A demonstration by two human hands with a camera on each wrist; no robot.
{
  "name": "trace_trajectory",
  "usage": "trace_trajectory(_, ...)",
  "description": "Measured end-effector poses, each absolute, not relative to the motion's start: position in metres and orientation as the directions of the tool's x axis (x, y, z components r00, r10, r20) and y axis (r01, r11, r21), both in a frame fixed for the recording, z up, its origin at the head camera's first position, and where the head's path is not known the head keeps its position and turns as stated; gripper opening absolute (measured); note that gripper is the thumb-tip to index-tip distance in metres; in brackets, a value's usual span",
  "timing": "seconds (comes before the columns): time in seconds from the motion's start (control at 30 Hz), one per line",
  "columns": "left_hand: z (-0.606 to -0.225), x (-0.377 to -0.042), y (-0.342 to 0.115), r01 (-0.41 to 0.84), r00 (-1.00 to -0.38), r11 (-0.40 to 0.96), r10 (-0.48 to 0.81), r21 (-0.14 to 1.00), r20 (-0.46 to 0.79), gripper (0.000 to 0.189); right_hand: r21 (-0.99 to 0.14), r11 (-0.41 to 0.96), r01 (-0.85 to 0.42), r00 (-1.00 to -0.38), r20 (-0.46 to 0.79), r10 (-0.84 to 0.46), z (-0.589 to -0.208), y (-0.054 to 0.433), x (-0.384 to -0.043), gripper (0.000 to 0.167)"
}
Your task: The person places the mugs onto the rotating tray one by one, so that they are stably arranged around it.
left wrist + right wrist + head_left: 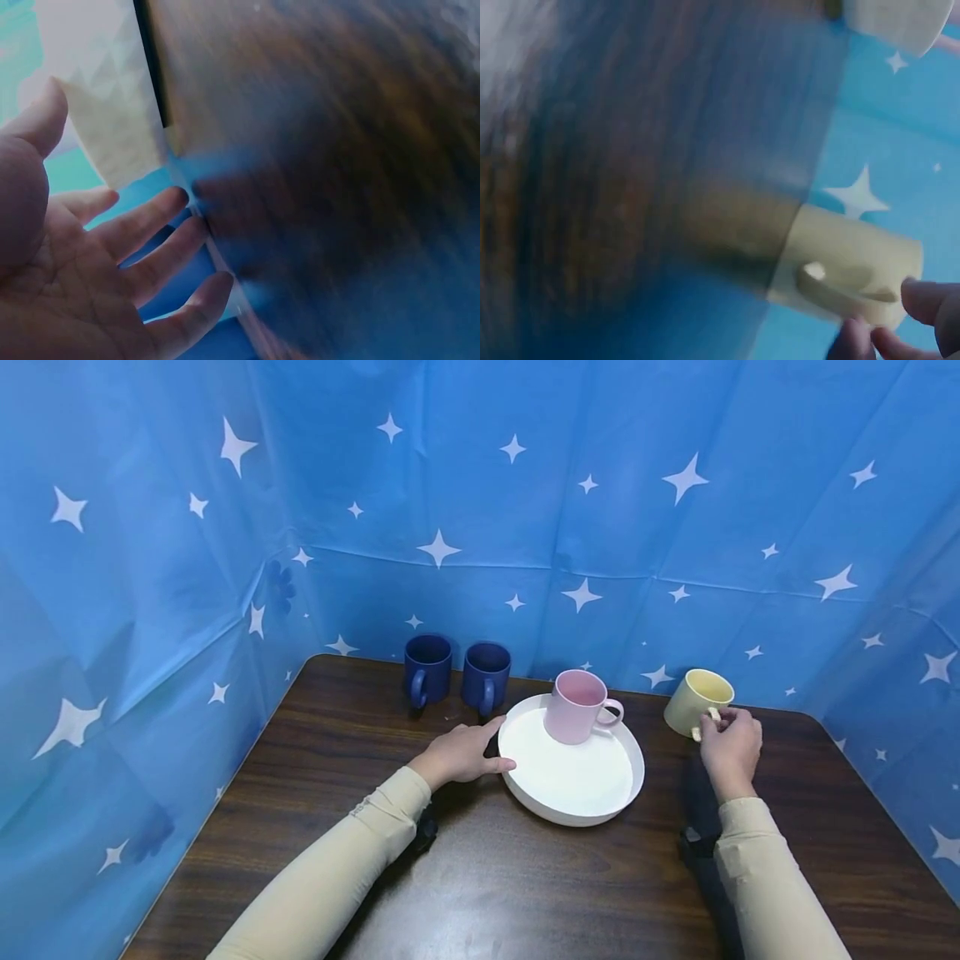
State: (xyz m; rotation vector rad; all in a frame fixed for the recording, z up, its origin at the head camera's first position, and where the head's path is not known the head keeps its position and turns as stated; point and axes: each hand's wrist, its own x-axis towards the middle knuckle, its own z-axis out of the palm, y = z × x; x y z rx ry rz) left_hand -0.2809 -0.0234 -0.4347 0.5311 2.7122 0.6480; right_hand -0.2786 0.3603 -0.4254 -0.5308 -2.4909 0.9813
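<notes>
In the head view, the right hand [732,750] pinches the curved handle [840,298] of the pale yellow cylindrical mug [684,706] between thumb and curled fingertips. The mug's body lies just off those fingertips, at about eleven o'clock from the hand.

The left hand [463,752] is spread wide, its fingers mostly straight, touching the white, round, shallow-walled tray [566,781] at its nine o'clock edge; the tray lies at three o'clock from that hand. Inside the tray, near twelve o'clock, stands the pink cylindrical mug [570,720], its handle toward three o'clock. Two dark blue cylindrical mugs [438,680] stand at eleven and half past twelve from the left hand, on the dark brown wood-grain table [525,877].
</notes>
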Motion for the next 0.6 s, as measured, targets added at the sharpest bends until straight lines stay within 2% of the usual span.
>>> trace_trajectory(0.17,-0.437,-0.28,-0.023,0.28,-0.881,0.837,0.419,0.47,-0.22,0.085,-0.677,0.684,0.273,-0.869,0.131,0.478,-0.439,0.381,-0.283,0.043)
trace_trajectory(0.43,-0.436,-0.28,-0.023,0.28,-0.882,0.832,0.42,0.478,-0.214,0.085,-0.731,0.63,0.263,-0.84,0.148,0.523,-0.436,0.384,-0.29,0.037)
trace_trajectory(0.6,-0.436,-0.28,-0.024,0.283,-0.884,0.833,0.419,0.476,-0.207,0.086,-0.739,0.614,0.276,-0.854,0.105,0.51,-0.433,0.385,-0.295,0.034)
